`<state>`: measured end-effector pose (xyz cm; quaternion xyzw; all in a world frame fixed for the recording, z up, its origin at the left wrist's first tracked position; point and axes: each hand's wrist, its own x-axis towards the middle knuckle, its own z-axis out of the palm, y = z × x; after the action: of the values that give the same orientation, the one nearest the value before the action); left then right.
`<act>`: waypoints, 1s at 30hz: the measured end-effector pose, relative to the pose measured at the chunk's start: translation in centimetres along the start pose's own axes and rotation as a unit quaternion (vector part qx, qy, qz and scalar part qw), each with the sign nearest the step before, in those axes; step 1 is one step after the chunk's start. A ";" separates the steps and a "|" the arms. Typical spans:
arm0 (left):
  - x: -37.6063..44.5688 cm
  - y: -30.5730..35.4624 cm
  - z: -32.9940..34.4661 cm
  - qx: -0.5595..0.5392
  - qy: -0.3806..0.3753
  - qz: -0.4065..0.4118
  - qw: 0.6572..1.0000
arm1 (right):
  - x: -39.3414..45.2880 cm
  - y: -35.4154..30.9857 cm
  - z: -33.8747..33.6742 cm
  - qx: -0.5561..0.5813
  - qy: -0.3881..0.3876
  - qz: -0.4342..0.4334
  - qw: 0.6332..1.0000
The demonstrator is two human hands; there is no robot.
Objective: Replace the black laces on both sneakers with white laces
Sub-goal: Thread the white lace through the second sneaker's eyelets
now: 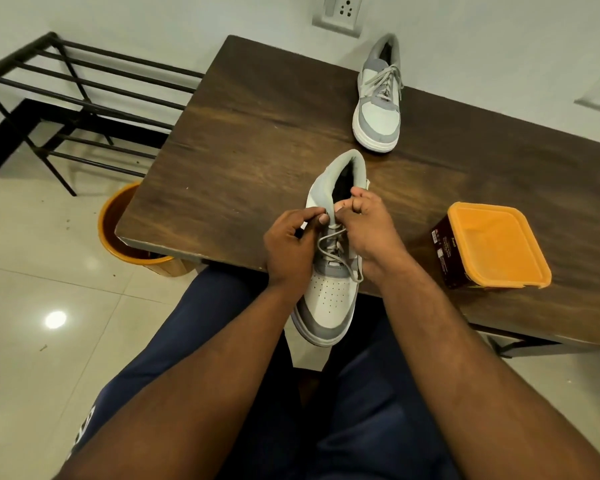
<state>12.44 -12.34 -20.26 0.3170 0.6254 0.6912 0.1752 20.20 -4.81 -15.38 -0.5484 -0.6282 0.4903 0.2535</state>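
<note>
A white and grey sneaker [329,299] lies over the near edge of the brown table [243,140], toe toward me. A pale lace [329,242] crosses its eyelets. My left hand [290,251] pinches a lace end at the top left of the tongue. My right hand [368,226] pinches the lace at the top right, fingers curled by the collar. A second white and grey sneaker [378,109] with a pale lace stands at the table's far side, apart from both hands. No black lace shows.
A brown box with an orange lid [496,247] sits on the table to the right. An orange bin [118,223] stands on the floor by the table's left corner. A black metal rack [66,98] is at the back left. My legs are under the table edge.
</note>
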 end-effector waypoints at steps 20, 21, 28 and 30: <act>2.6 2.3 -2.1 -0.122 0.245 -0.157 0.949 | -1.2 -0.7 -3.7 0.118 -0.111 0.007 0.987; 3.8 2.2 -3.4 -0.146 0.312 -0.191 0.919 | -1.4 -0.3 -4.0 0.142 -0.090 0.001 0.986; 2.7 2.3 -5.3 0.049 0.205 -0.006 0.977 | -1.2 2.0 -4.3 0.016 0.018 -0.085 0.996; 1.4 2.6 -3.3 0.112 0.065 0.093 0.987 | -1.0 2.0 -4.0 -0.042 0.035 -0.126 0.991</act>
<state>9.66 -14.33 -17.43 0.3460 0.6767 0.6491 0.0320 24.81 -4.53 -15.39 -0.4921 -0.7029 0.4079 0.3121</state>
